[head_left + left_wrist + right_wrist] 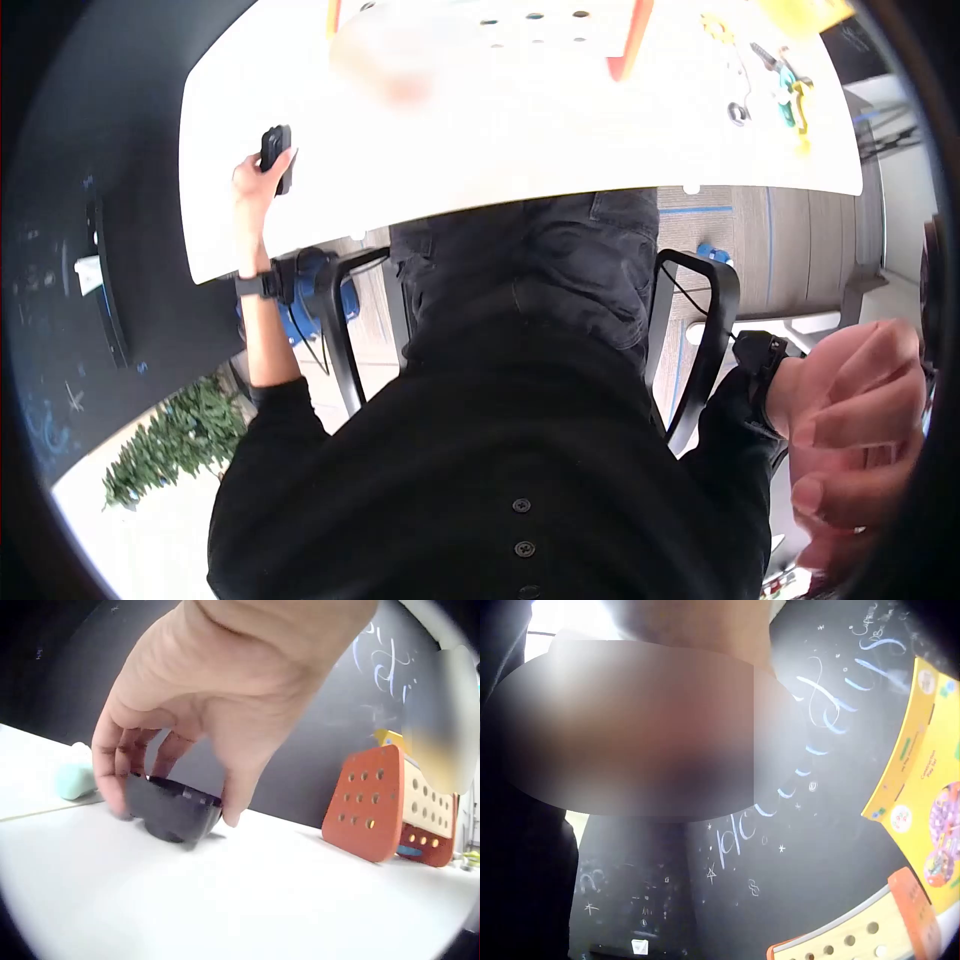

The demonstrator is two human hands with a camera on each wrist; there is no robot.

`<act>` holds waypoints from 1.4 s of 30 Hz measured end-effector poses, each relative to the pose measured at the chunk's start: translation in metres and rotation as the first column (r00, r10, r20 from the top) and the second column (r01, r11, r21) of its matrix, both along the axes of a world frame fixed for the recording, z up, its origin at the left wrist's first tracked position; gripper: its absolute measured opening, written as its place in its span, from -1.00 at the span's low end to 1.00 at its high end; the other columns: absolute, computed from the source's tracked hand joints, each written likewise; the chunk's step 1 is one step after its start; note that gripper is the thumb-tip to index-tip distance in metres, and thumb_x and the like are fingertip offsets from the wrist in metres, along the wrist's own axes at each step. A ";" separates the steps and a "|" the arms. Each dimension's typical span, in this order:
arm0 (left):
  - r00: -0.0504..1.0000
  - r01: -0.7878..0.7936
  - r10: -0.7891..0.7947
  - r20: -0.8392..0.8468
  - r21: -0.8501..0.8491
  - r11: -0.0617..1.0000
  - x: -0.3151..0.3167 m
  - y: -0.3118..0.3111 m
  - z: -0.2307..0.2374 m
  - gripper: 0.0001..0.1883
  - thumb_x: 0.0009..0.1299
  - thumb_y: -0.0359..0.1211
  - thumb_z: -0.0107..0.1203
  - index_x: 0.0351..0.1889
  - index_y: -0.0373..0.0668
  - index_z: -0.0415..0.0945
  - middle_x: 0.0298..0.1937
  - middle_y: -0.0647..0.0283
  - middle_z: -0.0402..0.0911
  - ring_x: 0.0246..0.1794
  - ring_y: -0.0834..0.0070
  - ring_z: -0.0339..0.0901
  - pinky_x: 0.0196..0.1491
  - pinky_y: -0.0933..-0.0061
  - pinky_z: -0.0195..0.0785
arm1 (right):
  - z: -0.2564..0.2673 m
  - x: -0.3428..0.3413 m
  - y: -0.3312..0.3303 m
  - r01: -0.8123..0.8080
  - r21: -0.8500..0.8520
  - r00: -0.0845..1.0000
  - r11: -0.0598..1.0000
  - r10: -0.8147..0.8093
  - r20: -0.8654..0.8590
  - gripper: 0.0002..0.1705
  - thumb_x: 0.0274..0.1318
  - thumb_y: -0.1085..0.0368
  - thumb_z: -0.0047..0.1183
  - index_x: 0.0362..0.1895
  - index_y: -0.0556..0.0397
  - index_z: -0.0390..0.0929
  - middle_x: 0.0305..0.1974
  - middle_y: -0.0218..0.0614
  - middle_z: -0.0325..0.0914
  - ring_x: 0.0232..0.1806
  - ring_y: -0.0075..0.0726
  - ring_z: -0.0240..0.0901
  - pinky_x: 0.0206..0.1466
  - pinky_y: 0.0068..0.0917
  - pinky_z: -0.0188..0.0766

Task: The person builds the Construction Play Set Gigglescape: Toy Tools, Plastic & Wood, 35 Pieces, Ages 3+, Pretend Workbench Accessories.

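Observation:
Over at the table's left side, my left hand grips a small black object. In the left wrist view, the fingers and thumb of the left hand pinch the black object from opposite sides, at the white tabletop. What the object is, I cannot tell. My right hand is raised off the table at the right edge of the head view, its fingers curled in towards the palm, with nothing visible in them. A large blurred patch covers much of the right wrist view, and the right hand's fingers cannot be made out there.
An orange and wooden piece with round holes stands on the white table. Coloured tools lie at the table's right end. A yellow printed package shows beside a blackboard. Chair armrests flank the lap.

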State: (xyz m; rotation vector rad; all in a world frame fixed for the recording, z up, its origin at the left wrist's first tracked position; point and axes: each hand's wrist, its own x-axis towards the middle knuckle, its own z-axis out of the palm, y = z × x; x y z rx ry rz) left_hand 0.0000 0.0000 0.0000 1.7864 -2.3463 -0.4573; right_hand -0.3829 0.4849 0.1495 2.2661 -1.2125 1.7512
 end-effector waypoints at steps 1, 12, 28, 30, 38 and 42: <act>1.000 0.027 -0.027 -0.004 -0.001 1.000 0.007 -0.009 -0.009 -0.28 0.21 0.05 0.39 0.01 -0.47 0.58 -0.42 0.10 0.66 -0.45 0.48 0.61 -0.37 0.44 0.45 | 0.000 0.003 0.007 0.080 -0.012 0.996 0.997 -0.079 0.027 -0.75 0.21 -0.29 0.10 -0.18 -0.63 0.66 -0.28 -0.79 0.55 -0.37 -0.79 0.36 -0.36 -0.70 0.11; 0.945 0.245 -0.327 -0.030 -0.599 0.762 -0.087 0.075 0.067 -0.51 0.41 -0.14 0.25 0.25 -0.10 0.49 0.15 0.13 0.54 0.12 0.26 0.45 0.19 0.11 0.26 | -0.017 0.012 0.023 0.403 -0.154 0.911 0.902 -0.379 0.165 -0.86 0.16 -0.20 0.15 -0.35 -0.69 0.69 -0.44 -0.90 0.51 -0.40 -0.93 0.31 -0.39 -0.78 0.08; -0.340 0.703 -0.878 -0.338 -0.711 0.002 -0.179 0.201 0.230 -0.38 0.57 0.07 -0.20 0.50 0.04 0.06 0.56 0.29 0.04 0.58 0.41 -0.06 0.59 0.21 -0.18 | 0.026 -0.003 -0.025 0.030 -0.207 0.797 0.978 0.101 0.595 -0.62 0.33 -0.12 -0.10 -0.05 -0.18 0.53 0.13 -0.48 0.44 0.17 -0.40 0.27 0.29 -0.25 0.05; -0.375 0.690 -0.863 -0.339 -0.724 -0.015 -0.173 0.201 0.229 -0.39 0.57 0.06 -0.20 0.48 0.02 0.09 0.55 0.28 0.08 0.56 0.40 -0.03 0.58 0.21 -0.16 | 0.028 0.003 -0.025 0.024 -0.227 0.833 0.974 0.106 0.544 -0.64 0.32 -0.11 -0.08 -0.09 -0.20 0.55 0.08 -0.51 0.45 0.11 -0.44 0.28 0.23 -0.29 0.07; -0.425 0.692 -0.810 -0.404 -0.722 -0.003 -0.150 0.196 0.229 -0.44 0.58 0.02 -0.22 0.41 -0.07 0.22 0.49 0.25 0.22 0.52 0.38 0.09 0.56 0.22 -0.07 | 0.027 0.008 -0.028 0.013 -0.303 0.836 0.953 0.156 0.527 -0.73 0.27 -0.08 -0.01 -0.23 -0.28 0.61 -0.10 -0.61 0.51 -0.11 -0.62 0.33 -0.04 -0.49 0.14; -0.498 0.651 -0.737 -0.457 -0.759 0.031 -0.138 0.189 0.240 -0.45 0.58 0.01 -0.23 0.38 -0.12 0.28 0.46 0.23 0.29 0.50 0.36 0.16 0.55 0.22 -0.02 | 0.046 0.012 -0.032 0.026 -0.366 0.813 0.930 0.193 0.549 -0.76 0.25 -0.06 0.03 -0.30 -0.32 0.65 -0.19 -0.66 0.54 -0.22 -0.71 0.36 -0.17 -0.58 0.18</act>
